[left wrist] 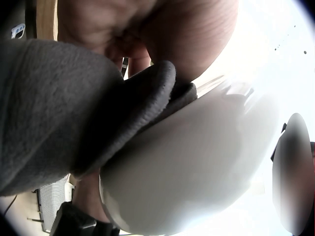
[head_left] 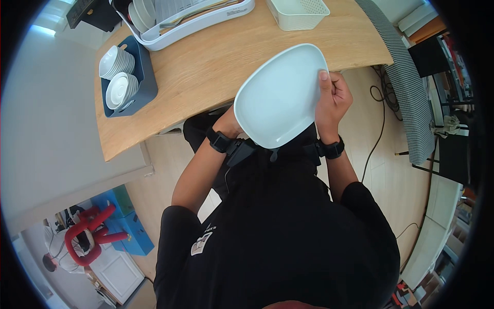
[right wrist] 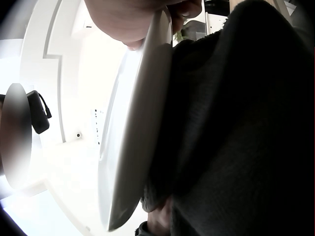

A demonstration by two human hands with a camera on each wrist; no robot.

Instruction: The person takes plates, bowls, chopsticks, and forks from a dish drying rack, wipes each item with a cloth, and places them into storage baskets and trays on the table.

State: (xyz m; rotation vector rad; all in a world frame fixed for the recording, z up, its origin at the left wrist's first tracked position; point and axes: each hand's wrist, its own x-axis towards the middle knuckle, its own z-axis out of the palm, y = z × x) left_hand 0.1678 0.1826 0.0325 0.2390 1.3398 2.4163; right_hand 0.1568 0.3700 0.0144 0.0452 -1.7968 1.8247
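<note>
A white rounded-triangular plate [head_left: 282, 95] is held up, tilted, in front of the body near the table edge. My right hand [head_left: 332, 100] grips its right rim, thumb on the upper face and fingers behind. My left hand [head_left: 229, 122] is under the plate's left side, mostly hidden by it in the head view. A thick dark grey cloth [left wrist: 54, 108] lies bunched at the left hand and against the plate's underside in the left wrist view. The right wrist view shows the dark cloth [right wrist: 241, 118] behind the plate [right wrist: 142, 118].
On the wooden table [head_left: 206, 67] stand a blue-grey bin [head_left: 146, 77] with stacked white bowls [head_left: 119, 88], a white dish rack [head_left: 200, 23] with plates and utensils, and a cream basket [head_left: 298, 20]. A checked cloth-covered surface [head_left: 411, 103] is to the right; black cables [head_left: 383, 92] lie on the floor.
</note>
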